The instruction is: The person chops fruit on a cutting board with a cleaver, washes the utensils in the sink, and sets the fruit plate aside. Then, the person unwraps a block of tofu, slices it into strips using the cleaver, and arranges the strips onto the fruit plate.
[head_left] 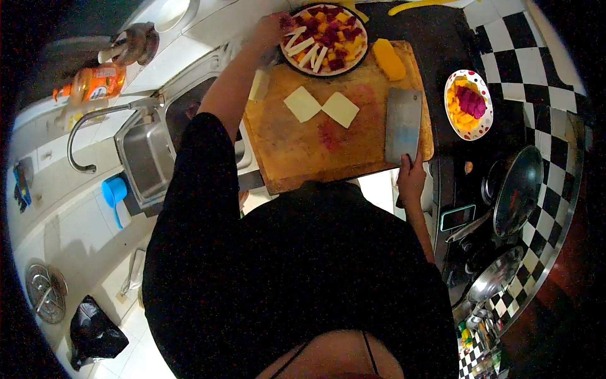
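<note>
My right hand (411, 180) grips the handle of a cleaver (403, 123), whose wide blade lies over the right side of the wooden cutting board (284, 155). At the far left rim of a round plate (360, 36) is my left hand (270, 30), its fingers blurred. Dark red and orange cubes (334, 31) cover that plate, with several pale strips (302, 45) on top. Two pale square slices (341, 110) lie corner to corner mid-board. Another pale piece (259, 84) rests near the board's left edge, and an orange chunk (389, 60) sits at the upper right.
A dotted oval plate (451, 123) with orange and magenta pieces stands at the right. Below it are a phone (457, 218), a dark frying pan (519, 189) and a steel pan (495, 275). Left are a sink (146, 155), a faucet (77, 142) and an orange bottle (98, 82).
</note>
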The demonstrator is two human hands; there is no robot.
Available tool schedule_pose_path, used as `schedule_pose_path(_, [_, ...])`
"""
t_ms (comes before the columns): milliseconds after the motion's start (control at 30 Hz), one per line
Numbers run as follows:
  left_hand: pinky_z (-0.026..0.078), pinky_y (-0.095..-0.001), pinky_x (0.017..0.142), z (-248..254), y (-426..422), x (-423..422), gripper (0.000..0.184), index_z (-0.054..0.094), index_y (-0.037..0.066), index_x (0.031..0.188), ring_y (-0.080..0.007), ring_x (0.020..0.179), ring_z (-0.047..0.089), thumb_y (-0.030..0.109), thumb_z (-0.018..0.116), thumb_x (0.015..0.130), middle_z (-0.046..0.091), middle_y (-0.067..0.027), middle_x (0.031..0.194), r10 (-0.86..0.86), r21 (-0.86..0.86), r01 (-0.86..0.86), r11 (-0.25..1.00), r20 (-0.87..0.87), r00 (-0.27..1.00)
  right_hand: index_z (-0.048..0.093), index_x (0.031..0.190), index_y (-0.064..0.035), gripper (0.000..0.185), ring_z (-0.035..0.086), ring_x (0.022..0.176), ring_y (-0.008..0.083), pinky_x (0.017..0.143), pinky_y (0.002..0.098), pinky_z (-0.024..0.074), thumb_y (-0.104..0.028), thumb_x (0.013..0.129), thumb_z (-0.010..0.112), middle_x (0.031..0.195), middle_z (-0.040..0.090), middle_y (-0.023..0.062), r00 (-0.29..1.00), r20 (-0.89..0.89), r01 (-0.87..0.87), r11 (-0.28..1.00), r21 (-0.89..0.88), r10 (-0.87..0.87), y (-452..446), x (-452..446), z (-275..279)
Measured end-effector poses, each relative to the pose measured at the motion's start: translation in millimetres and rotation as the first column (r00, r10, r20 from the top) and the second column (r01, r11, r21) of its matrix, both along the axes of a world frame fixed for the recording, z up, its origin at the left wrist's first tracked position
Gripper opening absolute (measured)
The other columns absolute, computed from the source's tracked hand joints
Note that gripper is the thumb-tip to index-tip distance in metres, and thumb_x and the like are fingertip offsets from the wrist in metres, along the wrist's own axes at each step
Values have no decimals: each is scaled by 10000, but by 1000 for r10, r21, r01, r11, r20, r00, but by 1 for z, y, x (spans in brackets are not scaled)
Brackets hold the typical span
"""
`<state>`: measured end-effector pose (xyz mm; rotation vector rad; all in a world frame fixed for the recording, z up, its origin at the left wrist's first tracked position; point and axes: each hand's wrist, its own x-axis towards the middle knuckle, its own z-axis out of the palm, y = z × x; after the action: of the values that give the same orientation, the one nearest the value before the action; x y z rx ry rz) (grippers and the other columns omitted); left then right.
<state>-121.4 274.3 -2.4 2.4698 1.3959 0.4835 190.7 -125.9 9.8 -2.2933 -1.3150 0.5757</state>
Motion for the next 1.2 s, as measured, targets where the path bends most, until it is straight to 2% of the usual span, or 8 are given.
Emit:
schedule_pose_path(200, [489,-389,657,17,-20,-5,152,650,119,883,-269,727,619,217,662,767,647,-108,806,122,47,-123,991,36,992,448,1135,15,396,554,487,195,452,320,413,-303,900,472,590,559,109,999,-35,11,996,-86,-14,-1,2,0])
schedule_pose_path(267, [480,-434,759,28,-35,-8,325,643,106,966,-330,853,604,373,529,819,630,-141,930,77,-70,-81,994,-58,995,466,1088,17,352,559,520,199,470,320,414,-282,902,471,613,563,107,997,-79,12,1000,-12,-13,-1,1,1])
schedule_pose_path(467, [497,-405,713,28,-51,4,249,671,165,888,-276,820,600,374,650,753,612,-86,889,147,-5,-154,988,-266,953,475,1075,26,342,550,533,191,474,317,405,-269,903,469,634,573,111,998,-64,-21,997,79,26,-7,0,-10])
schedule_pose_path(800, [489,-416,725,14,-50,0,236,645,197,967,-278,874,586,340,626,780,590,-103,967,100,-14,-105,994,-187,977,451,1138,46,391,559,526,198,472,319,412,-264,900,470,622,576,121,993,-118,19,994,-106,-32,-8,-8,15])
schedule_pose_path(900, [486,-411,724,1,-45,-5,256,611,184,1029,-283,882,582,304,603,804,592,-106,959,149,106,-142,984,-67,987,444,1153,40,398,577,544,241,485,341,423,-263,896,473,651,597,143,994,-106,16,1000,-3,-17,-10,-8,8])
schedule_pose_path(967, [482,-415,720,-10,-39,-12,264,591,127,1037,-302,879,577,276,583,819,590,-130,942,23,195,-7,981,-82,996,445,1144,36,394,591,568,284,508,369,437,-265,892,478,683,608,169,1000,7,-12,997,81,11,-14,-6,-2])
schedule_pose_path(1067, [446,-420,812,-34,-25,-20,289,591,50,1028,-359,924,547,243,531,823,574,-185,1025,69,62,-69,996,3,998,456,1115,23,373,601,616,318,542,384,448,-271,887,483,741,617,192,996,12,-88,993,73,87,-15,-3,-1])
schedule_pose_path(1200, [443,-419,821,25,-72,-12,289,582,53,1050,-364,936,544,236,530,831,560,-186,1061,-40,174,66,983,-144,989,468,1074,11,339,603,640,331,552,393,448,-269,884,484,752,617,196,994,-105,-6,1000,-20,4,-11,-9,17])
